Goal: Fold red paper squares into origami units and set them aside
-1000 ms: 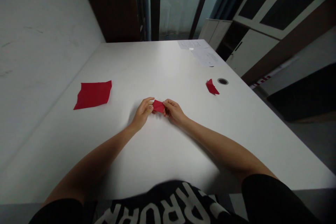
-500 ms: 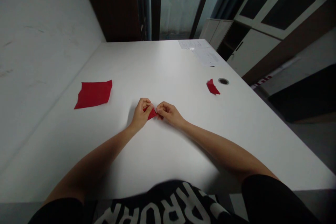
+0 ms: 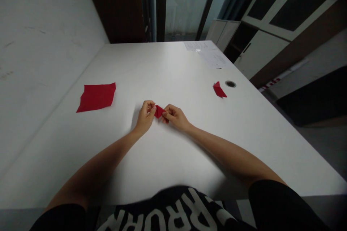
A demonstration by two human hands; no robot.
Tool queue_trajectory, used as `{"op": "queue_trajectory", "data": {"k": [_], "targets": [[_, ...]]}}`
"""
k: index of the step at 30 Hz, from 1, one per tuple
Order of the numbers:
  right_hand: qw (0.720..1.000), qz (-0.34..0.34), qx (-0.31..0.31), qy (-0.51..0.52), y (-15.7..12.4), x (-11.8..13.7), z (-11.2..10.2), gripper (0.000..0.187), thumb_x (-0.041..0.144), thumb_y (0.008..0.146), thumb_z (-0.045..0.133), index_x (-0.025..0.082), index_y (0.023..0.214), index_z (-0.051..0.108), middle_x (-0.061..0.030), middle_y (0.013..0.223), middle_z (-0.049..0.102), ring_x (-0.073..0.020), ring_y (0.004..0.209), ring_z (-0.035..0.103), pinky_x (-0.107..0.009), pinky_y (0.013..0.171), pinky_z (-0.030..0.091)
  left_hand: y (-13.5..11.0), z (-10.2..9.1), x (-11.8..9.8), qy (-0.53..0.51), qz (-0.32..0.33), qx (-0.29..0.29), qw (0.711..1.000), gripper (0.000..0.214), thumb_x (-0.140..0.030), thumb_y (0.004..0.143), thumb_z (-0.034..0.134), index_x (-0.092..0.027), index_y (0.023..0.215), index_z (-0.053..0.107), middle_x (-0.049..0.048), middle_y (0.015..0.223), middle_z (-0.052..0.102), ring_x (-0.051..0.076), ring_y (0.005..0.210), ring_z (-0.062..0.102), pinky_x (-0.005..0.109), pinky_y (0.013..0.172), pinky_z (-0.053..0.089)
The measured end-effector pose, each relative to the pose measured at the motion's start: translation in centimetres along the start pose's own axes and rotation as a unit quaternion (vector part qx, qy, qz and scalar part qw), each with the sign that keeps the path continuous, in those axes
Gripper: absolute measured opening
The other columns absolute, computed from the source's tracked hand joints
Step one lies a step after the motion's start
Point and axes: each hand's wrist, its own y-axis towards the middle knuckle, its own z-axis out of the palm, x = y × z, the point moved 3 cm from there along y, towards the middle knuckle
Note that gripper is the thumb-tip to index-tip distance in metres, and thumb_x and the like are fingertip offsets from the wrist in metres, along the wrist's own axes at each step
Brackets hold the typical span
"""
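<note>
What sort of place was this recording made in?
Probably an office or workroom. A long white desk has a cable grommet set into its top and sheets of paper at the far end, with white storage cabinets standing beyond it.

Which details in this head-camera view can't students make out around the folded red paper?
Folded paper: its ends and underside are hidden in the head view by the left hand and right hand.
Small red piece: folds too small to tell in the head view.
Printed sheets: text too small to read in the head view.
Shirt lettering: blurred and cut off by the bottom edge.
</note>
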Motion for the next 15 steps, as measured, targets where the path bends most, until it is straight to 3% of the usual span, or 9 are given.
{"op": "queue_trajectory", "data": {"k": [3,6,10,13,15], "targets": [[1.0,-0.011,-0.009,-0.01,0.2,-0.1,-0.7,0.027,0.045,0.091,0.063,0.02,0.089,0.054,-0.0017,0.074,0.07,-0.0145,0.062,0.063,-0.03,0.062,0.05,0.4,-0.6,-0.2,0.055,0.037,0.005,0.998,0.008,-0.028,0.092,0.061,-0.021,0.095,0.063,0.0025,0.093,0.063,0.016,0.086,0.06,0.028,0.078,0.046],[0.994,-0.036,-0.013,-0.104,0.1,-0.1,-1.0,0.02,0.04,0.094,0.059,0.02,0.09,0.057,-0.0009,0.075,0.068,-0.014,0.064,0.06,-0.028,0.062,0.047,0.5,-1.1,-0.7,0.132,0.076,0.01,0.988,0.009,-0.028,0.093,0.062,-0.022,0.094,0.069,0.0026,0.091,0.063,0.015,0.081,0.058,0.028,0.075,0.046],[0.939,-0.115,-0.068,-0.316,-0.1,0.9,-1.3,0.013,0.031,0.095,0.058,0.021,0.099,0.064,-0.0007,0.08,0.062,-0.0131,0.067,0.053,-0.027,0.064,0.04,0.4,-1.3,-1.1,0.227,0.133,0.014,0.965,0.012,-0.03,0.094,0.063,-0.025,0.097,0.074,0.0023,0.089,0.061,0.016,0.082,0.057,0.03,0.076,0.046],[0.906,-0.152,-0.085,-0.385,-0.3,1.4,-1.3,0.014,0.03,0.096,0.057,0.021,0.101,0.067,-0.0016,0.084,0.058,-0.0131,0.069,0.051,-0.027,0.066,0.039,0.2,-1.1,-1.2,0.28,0.178,0.017,0.943,0.013,-0.031,0.095,0.063,-0.024,0.097,0.074,0.0017,0.085,0.06,0.017,0.083,0.056,0.031,0.076,0.046],[0.901,-0.159,-0.079,-0.396,-0.4,1.6,-1.3,0.015,0.031,0.098,0.057,0.021,0.102,0.067,-0.0019,0.085,0.057,-0.0129,0.07,0.052,-0.027,0.067,0.039,0.1,-0.9,-1.2,0.3,0.198,0.021,0.933,0.014,-0.031,0.096,0.062,-0.023,0.098,0.073,0.0016,0.084,0.06,0.017,0.082,0.056,0.031,0.075,0.045]]}}
